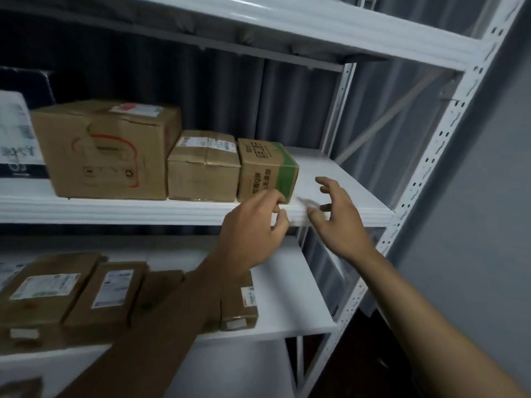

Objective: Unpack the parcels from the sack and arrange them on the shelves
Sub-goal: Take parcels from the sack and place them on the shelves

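Observation:
A small cardboard box with a green band (265, 168) stands on the middle white shelf (344, 193), the rightmost of three boxes. My left hand (253, 225) is at its front lower corner, fingers loosely curled and touching the box's edge, holding nothing. My right hand (339, 216) hovers open to the right of the box, fingers spread above the shelf's front edge. Left of it stand a medium taped box (202, 168) and a large box with red print (106, 150). The sack is out of view.
The lower shelf (287, 297) carries several flat brown parcels (109, 291) with white labels. A white parcel with writing (17, 136) sits at the far left of the middle shelf. A perforated white upright (425, 182) and a grey wall bound the right side.

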